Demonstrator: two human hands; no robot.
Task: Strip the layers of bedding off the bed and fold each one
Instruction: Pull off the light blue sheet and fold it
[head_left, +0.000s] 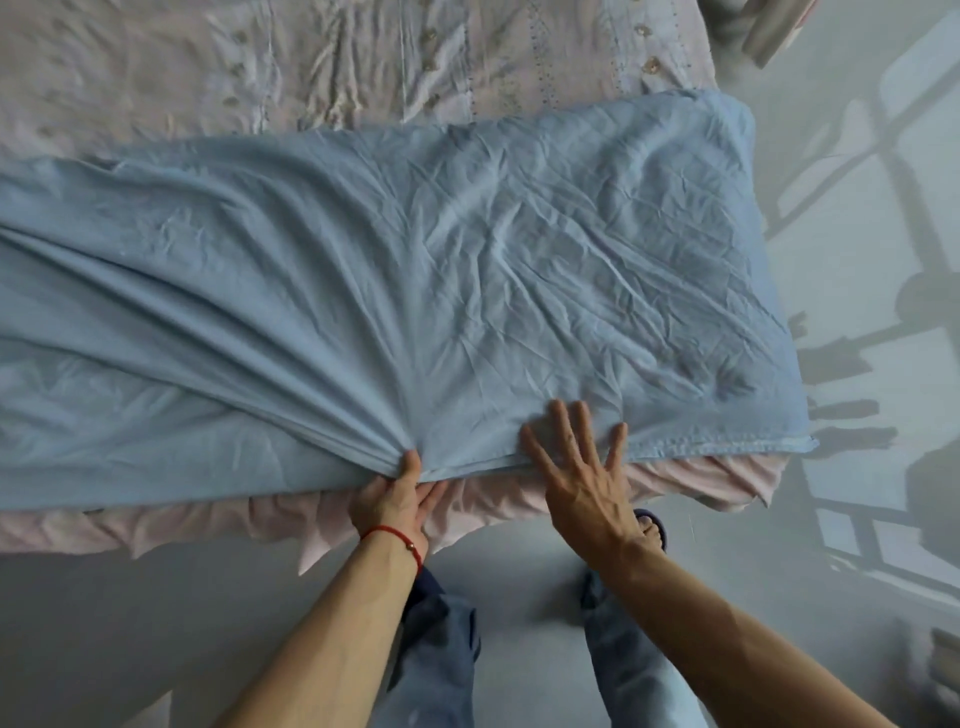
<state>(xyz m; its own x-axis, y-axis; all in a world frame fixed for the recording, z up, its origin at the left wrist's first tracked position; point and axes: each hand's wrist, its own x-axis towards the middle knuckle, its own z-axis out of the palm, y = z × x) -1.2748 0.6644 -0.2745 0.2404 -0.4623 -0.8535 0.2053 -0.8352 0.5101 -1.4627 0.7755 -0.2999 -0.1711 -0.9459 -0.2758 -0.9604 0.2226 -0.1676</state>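
A light blue sheet (415, 270) lies folded in a long band across the bed, its right end squared off near the bed's right side. My left hand (397, 499) pinches the sheet's near edge, and creases fan out from that spot. My right hand (576, 467) lies flat with spread fingers on the sheet's near edge, a little to the right of the left hand. Beneath the blue sheet is a pale pink bed cover (363, 62) with small embroidered flowers; its ruffled skirt (208, 525) hangs over the near side.
I stand at the bed's near side on a grey floor (130, 623), legs and a slippered foot (649, 525) below my arms. Window light and shadows fall on the floor at the right (883, 312). An object at the top right corner (774, 31) is cut off.
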